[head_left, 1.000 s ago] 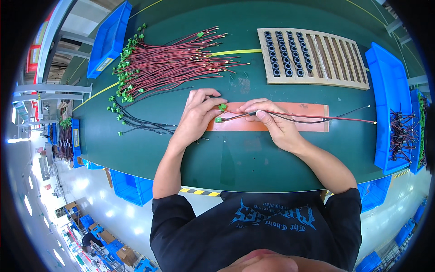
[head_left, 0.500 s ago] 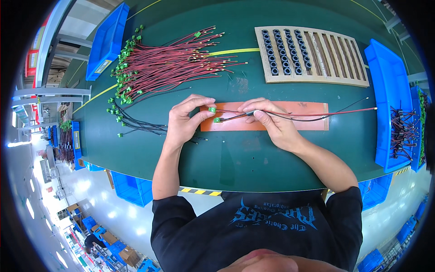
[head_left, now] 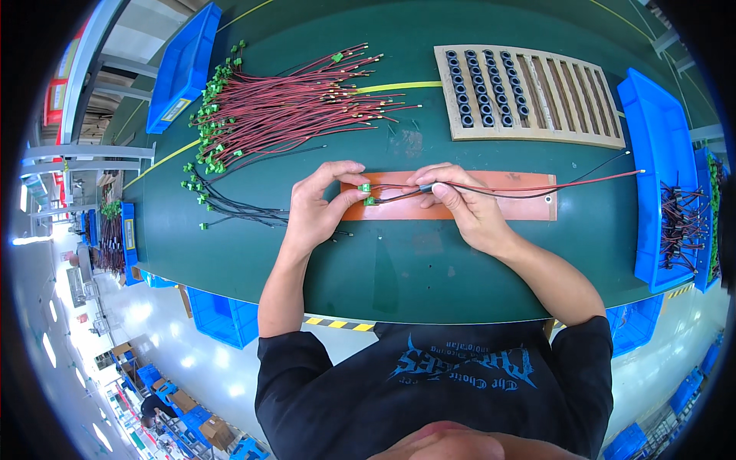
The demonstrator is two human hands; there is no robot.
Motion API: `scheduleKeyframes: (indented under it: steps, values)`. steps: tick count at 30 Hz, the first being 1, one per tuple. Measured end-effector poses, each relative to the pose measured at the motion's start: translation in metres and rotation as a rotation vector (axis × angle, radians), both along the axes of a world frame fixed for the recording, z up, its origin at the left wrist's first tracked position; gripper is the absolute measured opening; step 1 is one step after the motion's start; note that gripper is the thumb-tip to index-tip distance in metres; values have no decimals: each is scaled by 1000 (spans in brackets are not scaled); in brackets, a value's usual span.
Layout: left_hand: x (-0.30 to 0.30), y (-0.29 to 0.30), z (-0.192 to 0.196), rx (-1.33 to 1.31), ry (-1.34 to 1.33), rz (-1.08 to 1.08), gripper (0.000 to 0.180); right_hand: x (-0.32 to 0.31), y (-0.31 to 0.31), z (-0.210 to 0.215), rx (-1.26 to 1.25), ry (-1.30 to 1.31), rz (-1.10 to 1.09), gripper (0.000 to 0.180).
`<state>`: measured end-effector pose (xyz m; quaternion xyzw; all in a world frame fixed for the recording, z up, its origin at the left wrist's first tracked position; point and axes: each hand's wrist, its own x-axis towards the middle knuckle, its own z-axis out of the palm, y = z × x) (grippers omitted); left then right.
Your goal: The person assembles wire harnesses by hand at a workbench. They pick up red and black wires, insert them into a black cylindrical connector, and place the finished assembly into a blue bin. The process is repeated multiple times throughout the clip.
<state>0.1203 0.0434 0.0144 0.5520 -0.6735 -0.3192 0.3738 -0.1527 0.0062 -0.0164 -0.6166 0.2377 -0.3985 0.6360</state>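
My left hand (head_left: 316, 205) pinches a green connector (head_left: 365, 188) at the end of a red wire (head_left: 529, 189). Just below it sits a second green connector (head_left: 370, 202), on a black wire (head_left: 402, 196). The fingers of my right hand (head_left: 474, 208) close around a small black ring (head_left: 426, 188), with both wires running by it; whether both pass through it is hard to see. Their free ends stretch out to the right, toward a blue bin. An orange mat (head_left: 514, 208) lies under both hands.
Red wires (head_left: 299, 107) with green connectors lie heaped at upper left, black wires (head_left: 238, 211) below them. A slotted wooden tray (head_left: 571, 134) holds rows of black rings. Blue bins stand at the upper left (head_left: 180, 73) and right (head_left: 648, 230), the latter holding bundled wires.
The two green connectors have come closer together near my left fingertips. The wires and my right hand have shifted very slightly; both hands keep their grip.
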Motion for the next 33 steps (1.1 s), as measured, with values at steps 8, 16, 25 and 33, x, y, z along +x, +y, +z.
scheduleKeyframes:
  steps: [8, 16, 25, 33]
  values:
    - [1, -5, 7, 38, -81, -109, 39, 4, 0, 0, -247, 141, -124, 23]
    - [0, -3, 11, -314, -353, -107, 33, -1, -4, 8, 23, 275, 34, 23]
    - [-76, -8, 68, -991, -1176, -476, 38, 4, 6, 12, -358, 404, -108, 16]
    - [-6, -47, 64, -712, -1206, -50, 45, 11, -2, 7, -51, 302, -93, 16]
